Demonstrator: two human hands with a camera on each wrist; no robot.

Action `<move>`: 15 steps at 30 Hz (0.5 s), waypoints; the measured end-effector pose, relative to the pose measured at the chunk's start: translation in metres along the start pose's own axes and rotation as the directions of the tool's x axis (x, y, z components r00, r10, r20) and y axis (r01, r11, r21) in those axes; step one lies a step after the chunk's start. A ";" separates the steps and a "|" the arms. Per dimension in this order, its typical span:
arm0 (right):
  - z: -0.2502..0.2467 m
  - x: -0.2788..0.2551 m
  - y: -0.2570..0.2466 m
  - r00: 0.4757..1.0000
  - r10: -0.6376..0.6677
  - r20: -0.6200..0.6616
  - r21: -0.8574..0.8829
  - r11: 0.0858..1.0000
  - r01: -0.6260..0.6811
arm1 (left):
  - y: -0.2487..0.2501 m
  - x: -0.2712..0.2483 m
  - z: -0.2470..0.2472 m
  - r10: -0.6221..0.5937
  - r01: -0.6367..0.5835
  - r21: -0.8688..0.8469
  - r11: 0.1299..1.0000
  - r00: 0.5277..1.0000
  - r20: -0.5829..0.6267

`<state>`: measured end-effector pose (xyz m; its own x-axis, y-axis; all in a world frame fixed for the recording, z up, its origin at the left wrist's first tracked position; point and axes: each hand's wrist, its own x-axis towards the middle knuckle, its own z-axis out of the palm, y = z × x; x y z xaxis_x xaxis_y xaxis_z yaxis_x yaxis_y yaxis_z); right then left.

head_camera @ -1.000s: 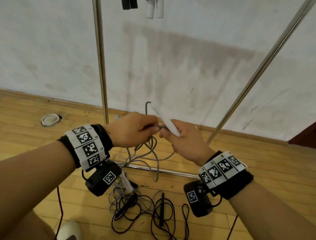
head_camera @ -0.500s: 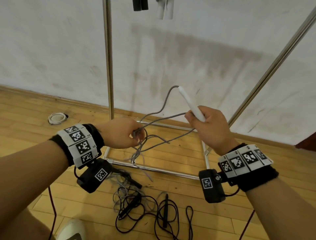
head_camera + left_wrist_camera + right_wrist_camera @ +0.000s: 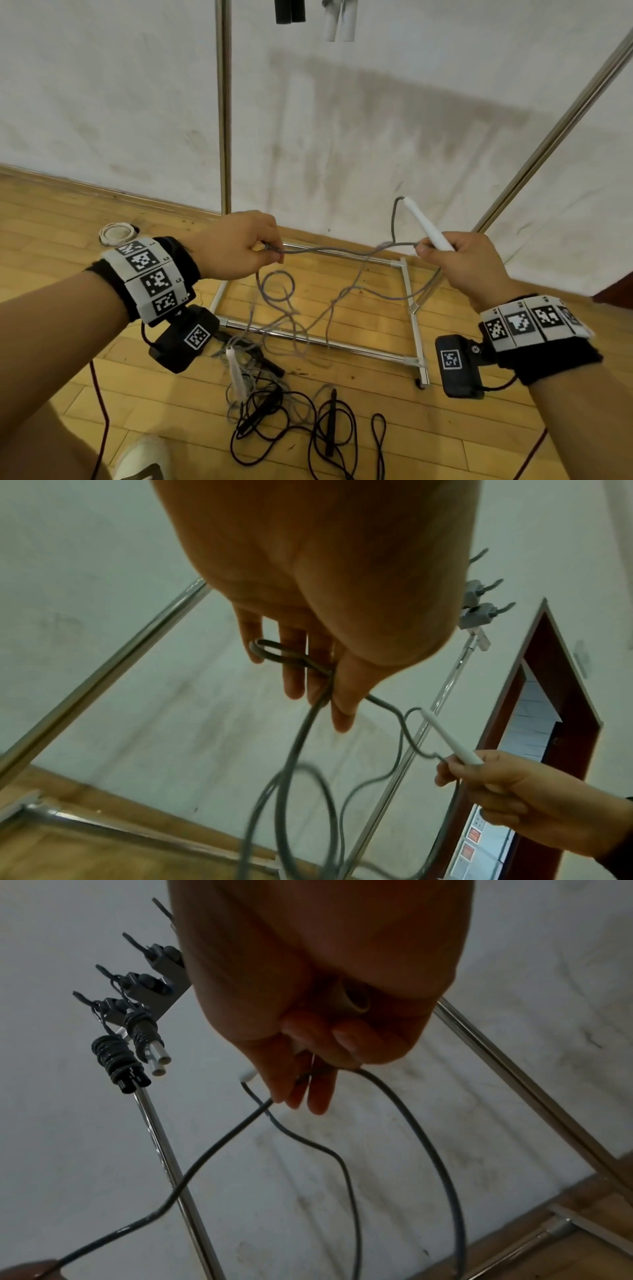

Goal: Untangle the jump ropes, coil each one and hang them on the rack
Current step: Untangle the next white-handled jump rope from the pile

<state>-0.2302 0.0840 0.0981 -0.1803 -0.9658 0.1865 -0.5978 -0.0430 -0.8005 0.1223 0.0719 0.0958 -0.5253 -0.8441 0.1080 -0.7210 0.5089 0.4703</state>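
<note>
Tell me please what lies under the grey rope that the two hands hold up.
Under the grey rope lie the rack's base bars and wooden floor. Nearer, its second white handle rests on tangled black ropes. How those cross beneath is hidden.

Soft daylight — blurred cord (wrist views)
</note>
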 end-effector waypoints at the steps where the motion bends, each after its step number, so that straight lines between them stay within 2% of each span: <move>1: 0.002 -0.002 0.000 0.999 0.019 0.043 -0.010 1.000 -0.018 | 0.003 0.001 -0.001 -0.003 0.003 0.001 1.000 1.000 0.009; 4: 0.015 -0.010 -0.008 0.989 0.026 0.147 -0.028 0.999 -0.022 | 0.015 0.001 0.003 -0.002 0.004 -0.021 1.000 0.993 0.119; 7: 0.034 -0.024 -0.024 0.973 -0.056 0.224 0.061 0.997 0.044 | 0.032 0.002 0.011 0.004 -0.005 0.007 1.000 0.972 0.235; 10: 0.056 -0.041 -0.041 0.933 -0.145 0.330 0.154 0.983 0.098 | 0.043 0.009 0.018 0.015 -0.020 0.023 1.000 0.979 0.202; 13: 0.071 -0.049 -0.051 0.892 -0.217 0.397 0.123 0.975 0.183 | 0.048 0.015 0.021 0.033 -0.036 0.029 0.999 0.994 0.103; 15: 0.076 -0.049 -0.053 0.888 -0.218 0.405 0.092 0.976 0.197 | 0.048 0.016 0.022 0.043 -0.043 0.009 0.999 0.998 0.051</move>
<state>-0.1305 0.1147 0.0881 0.2862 -0.9519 0.1093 -0.5470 -0.2559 -0.7971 0.0692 0.0865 0.1013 -0.5783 -0.8116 0.0830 -0.7017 0.5466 0.4570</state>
